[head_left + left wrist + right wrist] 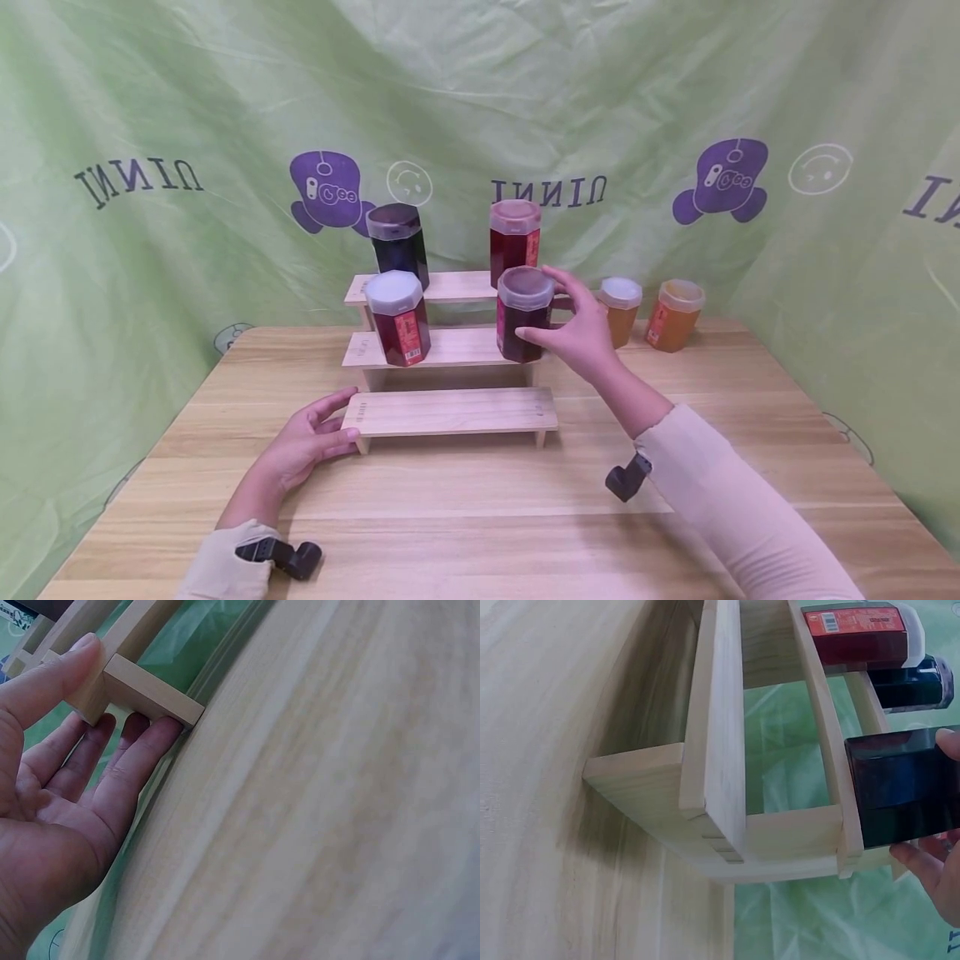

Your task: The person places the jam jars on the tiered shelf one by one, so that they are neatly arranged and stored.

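A three-step wooden display stand (450,412) stands on the table. My right hand (588,333) holds a dark jar (523,317) with a translucent lid at the right end of the middle step, thumb in front and fingers behind. In the right wrist view the jar's base meets the step's edge. My left hand (300,442) grips the left end of the lowest step, its thumb and fingers on the board and leg. A red jar (401,329) with a white lid sits at the middle step's left. On the top step stand a dark jar (400,246) and a red jar (514,242).
Two amber jars, one with a white lid (621,310) and one with a yellowish lid (675,317), stand on the table (465,533) right of the stand. A green printed cloth (465,100) hangs behind and at both sides.
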`<state>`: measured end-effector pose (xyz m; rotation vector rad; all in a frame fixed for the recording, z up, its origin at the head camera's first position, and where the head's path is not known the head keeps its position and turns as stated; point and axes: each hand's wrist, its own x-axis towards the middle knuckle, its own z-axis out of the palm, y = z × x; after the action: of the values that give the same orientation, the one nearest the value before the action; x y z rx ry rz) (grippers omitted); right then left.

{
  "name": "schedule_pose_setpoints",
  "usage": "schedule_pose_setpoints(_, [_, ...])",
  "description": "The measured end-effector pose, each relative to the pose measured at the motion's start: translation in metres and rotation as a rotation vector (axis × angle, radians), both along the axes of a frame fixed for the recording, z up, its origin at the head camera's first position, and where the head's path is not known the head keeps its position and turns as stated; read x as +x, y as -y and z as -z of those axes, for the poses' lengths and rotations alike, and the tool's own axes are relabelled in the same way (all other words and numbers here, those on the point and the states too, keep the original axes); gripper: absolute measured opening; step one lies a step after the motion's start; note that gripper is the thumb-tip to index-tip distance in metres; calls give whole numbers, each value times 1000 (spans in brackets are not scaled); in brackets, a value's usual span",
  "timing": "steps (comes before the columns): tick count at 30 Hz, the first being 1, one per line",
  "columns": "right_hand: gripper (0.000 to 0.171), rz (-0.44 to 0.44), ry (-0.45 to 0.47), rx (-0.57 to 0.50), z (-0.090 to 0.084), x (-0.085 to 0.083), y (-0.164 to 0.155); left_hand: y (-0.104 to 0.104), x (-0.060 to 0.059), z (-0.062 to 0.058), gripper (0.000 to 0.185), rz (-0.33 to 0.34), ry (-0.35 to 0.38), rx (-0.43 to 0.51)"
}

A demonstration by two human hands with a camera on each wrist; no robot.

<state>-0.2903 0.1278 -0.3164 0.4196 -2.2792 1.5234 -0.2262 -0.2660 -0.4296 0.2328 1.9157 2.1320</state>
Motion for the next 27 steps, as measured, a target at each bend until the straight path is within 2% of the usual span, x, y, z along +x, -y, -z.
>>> schedule_pose_setpoints(7, [82,-29,14,6,-3,-3,-2,-1,0,0,76,-10,10,-2])
schedule_pose_setpoints(14, [80,-41,48,36,-26,18,4,-1,0,-2,76,-12,14,-9])
schedule_pose_setpoints(20, [84,-53,68,2,-6,-2,-4,-1,0,-2,77,-6,14,-5])
schedule_pose_setpoints(27, [79,-42,21,-123,8,2,-10,0,0,-1,77,0,7,-6])
